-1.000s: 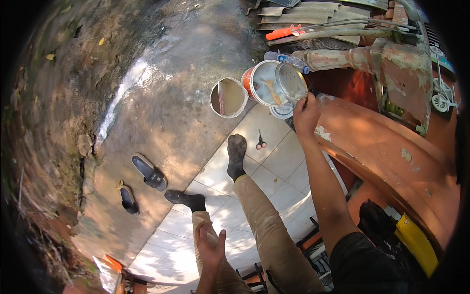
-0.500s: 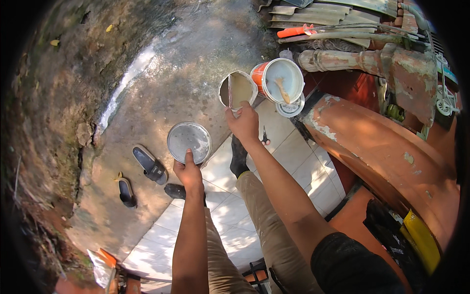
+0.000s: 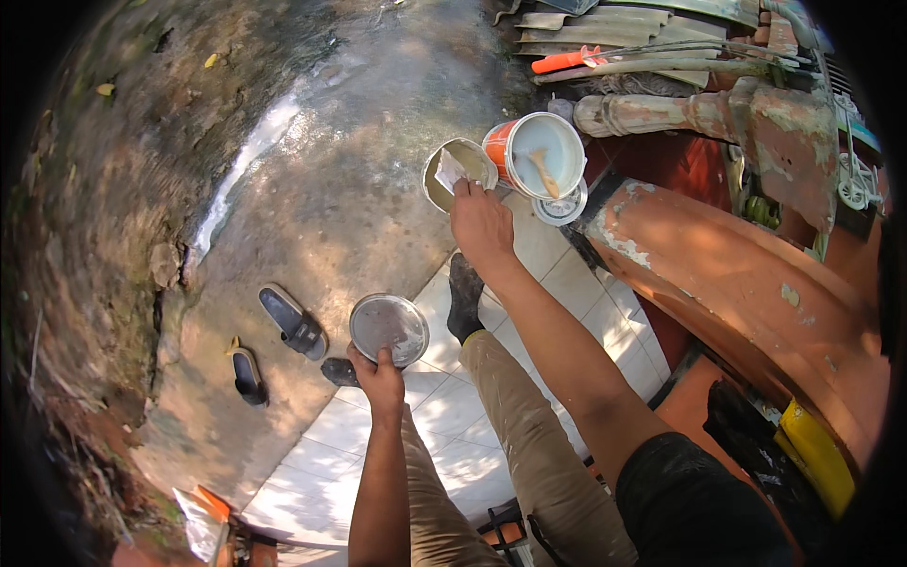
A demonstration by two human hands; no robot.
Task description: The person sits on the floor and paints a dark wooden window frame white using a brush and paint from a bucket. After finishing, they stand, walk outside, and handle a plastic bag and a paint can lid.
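My left hand (image 3: 380, 380) is closed on the near rim of a round grey lid (image 3: 388, 329), thumb on top, held above the edge of the tiles. My right hand (image 3: 482, 227) reaches to an open round tub (image 3: 431, 181) with a tan inside. Its fingers pinch a pale flat piece (image 3: 448, 168) over the tub's opening; the exact kind does not show. Touching the tub stands a white and orange bucket (image 3: 500, 146) of milky liquid. A brush with a wooden handle (image 3: 544, 176) leans inside it. A white lid (image 3: 559, 208) lies beneath the bucket's near side.
Two dark sandals (image 3: 293, 321) lie on the concrete ground (image 3: 378, 241), left of the white tiles (image 3: 444, 416). On the right runs an orange ledge (image 3: 737, 260) with peeling paint. Roof tiles (image 3: 624, 33), an orange-handled tool (image 3: 567, 60) and a worn baluster (image 3: 652, 115) are piled at the far right.
The grey lid in my left hand has moved right and nearer to me. My right hand has shifted slightly right, and the pale piece now lies at a different angle over the tub.
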